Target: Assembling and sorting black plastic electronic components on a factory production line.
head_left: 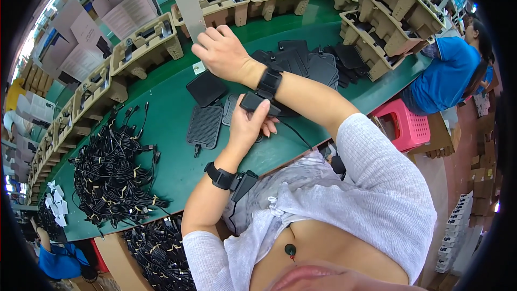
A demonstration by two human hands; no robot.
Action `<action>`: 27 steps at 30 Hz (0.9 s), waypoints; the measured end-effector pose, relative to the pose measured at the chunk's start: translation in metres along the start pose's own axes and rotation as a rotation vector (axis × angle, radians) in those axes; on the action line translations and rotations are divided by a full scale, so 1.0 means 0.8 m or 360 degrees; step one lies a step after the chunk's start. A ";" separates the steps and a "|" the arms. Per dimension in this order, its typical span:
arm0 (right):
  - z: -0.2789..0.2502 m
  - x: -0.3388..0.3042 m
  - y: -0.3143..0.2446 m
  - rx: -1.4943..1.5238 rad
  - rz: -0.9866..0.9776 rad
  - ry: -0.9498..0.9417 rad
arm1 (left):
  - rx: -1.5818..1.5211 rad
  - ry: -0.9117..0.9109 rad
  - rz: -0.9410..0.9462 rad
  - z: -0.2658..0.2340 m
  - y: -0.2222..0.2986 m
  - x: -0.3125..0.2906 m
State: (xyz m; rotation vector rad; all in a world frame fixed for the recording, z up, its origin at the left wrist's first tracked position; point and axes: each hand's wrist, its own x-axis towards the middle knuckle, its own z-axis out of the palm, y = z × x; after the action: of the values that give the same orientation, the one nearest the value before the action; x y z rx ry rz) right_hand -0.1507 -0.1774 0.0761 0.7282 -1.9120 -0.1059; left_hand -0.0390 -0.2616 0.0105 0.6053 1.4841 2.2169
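Tied black cables [113, 170], lying heaped on a green table [169, 159]. Textured black pad [204, 126], lying flat. Right hand [223, 54] — fingers curling loosely, apparently holding nothing. Left hand [247, 126], gripping a black wrist module [250, 101] beside the right wrist strap [269, 82] — probably light, rigid, smooth; best held by its edges, sparing its thin cable [295, 131].

The table [172, 129] is plain green, and the trays [153, 53] are light brown. The cables [113, 164] are black, with pale yellow ties [156, 201]. Black are also the wrist strap [269, 82], the small box [259, 104] and the flat pad [204, 125], which has a pattern of fine dots. The stool [414, 130] is bright pink, the co-worker's shirt [447, 78] is blue, the wearer's sleeve [377, 153] is pale grey.
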 end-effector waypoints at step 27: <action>-0.060 -0.053 -0.014 0.1242 0.0269 -0.0792 | 0.0567 0.0868 0.0794 -0.078 0.033 0.015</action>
State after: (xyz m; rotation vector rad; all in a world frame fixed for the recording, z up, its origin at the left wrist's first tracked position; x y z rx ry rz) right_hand -0.0932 -0.1522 0.0601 1.1149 -2.5029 0.6561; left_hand -0.0858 -0.3119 0.0155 0.5445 2.2382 2.6562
